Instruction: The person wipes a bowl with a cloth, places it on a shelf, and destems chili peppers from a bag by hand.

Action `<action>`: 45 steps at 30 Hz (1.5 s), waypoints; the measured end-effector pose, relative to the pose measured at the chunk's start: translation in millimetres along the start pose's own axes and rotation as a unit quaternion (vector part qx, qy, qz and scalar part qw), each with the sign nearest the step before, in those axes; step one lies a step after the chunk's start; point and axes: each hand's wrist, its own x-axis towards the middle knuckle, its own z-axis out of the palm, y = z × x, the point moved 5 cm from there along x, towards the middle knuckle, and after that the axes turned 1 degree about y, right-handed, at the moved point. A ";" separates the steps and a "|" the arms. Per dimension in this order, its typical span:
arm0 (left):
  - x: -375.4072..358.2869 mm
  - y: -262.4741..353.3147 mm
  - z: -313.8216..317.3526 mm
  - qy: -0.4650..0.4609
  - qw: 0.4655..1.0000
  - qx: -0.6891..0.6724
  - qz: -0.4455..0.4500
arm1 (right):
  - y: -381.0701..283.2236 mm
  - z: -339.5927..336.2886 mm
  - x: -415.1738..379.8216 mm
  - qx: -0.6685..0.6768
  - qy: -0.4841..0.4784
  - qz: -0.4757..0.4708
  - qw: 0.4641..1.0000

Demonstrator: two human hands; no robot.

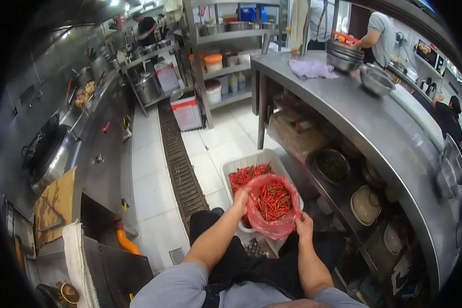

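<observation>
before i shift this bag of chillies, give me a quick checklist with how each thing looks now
1. Left grip on the red bag: ok, it holds the left side of the rim.
2. Right grip on the bag: ok, it holds the opposite side.
3. Bag mouth open: ok, the bagged chillies show plainly.
4. View of the whole white basket: not ok, the bag hides part of it.
5. Bag underside untorn: cannot tell, it is hidden.

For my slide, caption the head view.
Left hand and right hand hold a pink plastic bag of slender red chilies; more lie in a white plastic basket.
</observation>
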 end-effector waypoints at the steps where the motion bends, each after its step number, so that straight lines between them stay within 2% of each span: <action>1: -2.2 -10.0 -8.5 0.011 1.000 0.009 -0.021 | 5.3 1.3 -2.3 -0.002 -0.001 0.007 1.000; 4: -16.7 -5.3 -5.5 0.040 0.994 0.069 -0.072 | 4.8 4.6 0.5 -0.044 0.000 -0.011 0.999; 5: -12.5 -2.9 -10.2 0.031 0.995 0.071 -0.062 | 0.2 4.5 -0.9 -0.056 -0.007 -0.004 0.998; 7: 16.2 -17.2 -41.5 0.051 0.983 0.156 -0.077 | -16.3 0.7 -11.4 -0.070 -0.010 -0.001 0.998; 8: 31.9 -25.5 -51.6 0.046 0.984 0.156 -0.073 | -22.8 -0.4 -15.1 -0.118 -0.017 0.007 0.993; 10: 66.4 -31.1 -87.0 0.170 0.913 0.369 0.038 | -26.6 0.1 -21.0 -0.167 -0.022 0.011 0.986; 11: 90.2 -39.9 -104.9 0.150 0.897 0.408 0.077 | -25.2 -0.6 -23.3 -0.181 -0.017 0.024 0.983; 12: 72.9 -32.1 -93.9 0.147 0.898 0.406 0.081 | -20.1 -2.2 -26.8 -0.195 -0.012 0.037 0.980; 13: 53.3 -27.8 -83.4 0.131 0.894 0.422 0.080 | -9.8 -0.1 -24.8 -0.241 0.000 -0.025 0.970; 14: 52.2 -30.0 -83.1 0.114 0.888 0.438 0.079 | -8.4 -0.5 -22.2 -0.241 0.002 -0.029 0.970; 15: 52.5 -25.6 -79.2 0.109 0.865 0.474 0.122 | -2.7 0.4 -19.5 -0.200 -0.018 0.008 0.980; 16: 53.5 -25.5 -77.1 0.107 0.866 0.472 0.126 | 2.7 1.2 -17.0 -0.158 -0.039 0.045 0.986; 18: 38.2 -31.1 -62.8 0.063 0.965 0.246 0.064 | -22.4 -4.7 -14.4 -0.145 -0.033 0.029 0.988; 20: 26.0 -20.5 -57.0 0.043 0.974 0.203 0.086 | -40.3 -7.9 -6.3 -0.131 -0.024 0.014 0.991; 22: 12.1 -11.6 -46.5 0.024 0.981 0.161 0.106 | -48.6 -3.2 10.5 -0.120 -0.010 -0.049 0.991; 24: -6.9 -5.2 -37.4 0.013 0.994 -0.037 0.098 | -64.1 1.7 17.2 -0.100 -0.009 -0.059 0.993; 25: -16.2 -1.9 -37.4 0.014 0.994 -0.038 0.099 | -72.1 4.8 17.2 -0.062 -0.027 -0.037 0.997; 27: -26.7 -2.0 -36.4 -0.033 0.996 -0.086 0.009 | -76.1 10.7 20.1 -0.023 -0.048 -0.016 0.998; 29: -36.5 1.6 -38.1 -0.034 0.996 -0.088 0.005 | -68.6 12.6 21.5 0.021 -0.062 -0.008 0.998; 31: -32.2 -5.6 -53.1 -0.031 0.996 -0.089 -0.002 | -82.9 3.6 7.6 -0.014 -0.044 -0.004 0.999; 32: -15.5 -12.4 -71.4 -0.015 0.999 -0.039 0.030 | -87.5 -0.3 2.3 -0.047 -0.023 -0.004 0.999; 33: -2.1 -17.6 -87.2 -0.002 0.998 0.014 0.062 | -72.0 -2.4 6.6 -0.106 -0.009 -0.048 0.993; 34: 2.9 -23.0 -96.5 0.001 0.998 0.016 0.062 | -60.9 -6.0 4.8 -0.104 -0.010 -0.046 0.994; 35: 5.9 -24.1 -108.5 0.066 0.977 0.180 0.091 | -50.7 -8.5 3.6 -0.174 -0.016 -0.036 0.984; 36: 11.2 -23.7 -119.2 0.129 0.925 0.338 0.119 | -48.0 -9.4 1.9 -0.243 -0.022 -0.026 0.970; 38: 12.6 -24.8 -125.8 0.127 0.927 0.338 0.102 | -41.4 -11.6 -0.1 -0.229 -0.030 0.007 0.973; 40: -19.6 -4.8 -106.6 0.152 0.844 0.483 0.176 | -31.5 -8.9 -0.6 -0.235 -0.045 0.010 0.971; 42: -48.2 11.7 -84.1 0.176 0.770 0.570 0.226 | -19.3 -4.3 0.4 -0.270 -0.016 -0.097 0.958; 43: -48.4 10.6 -82.1 0.175 0.715 0.597 0.320 | -12.0 -2.2 -1.6 -0.249 -0.015 -0.097 0.963; 44: -73.7 19.3 -58.3 0.141 0.680 0.617 0.370 | -12.8 -2.0 -2.5 -0.230 -0.016 -0.091 0.969; 45: -90.7 18.6 -42.4 0.126 0.568 0.634 0.510 | -17.3 -2.7 -5.2 -0.226 -0.020 -0.097 0.969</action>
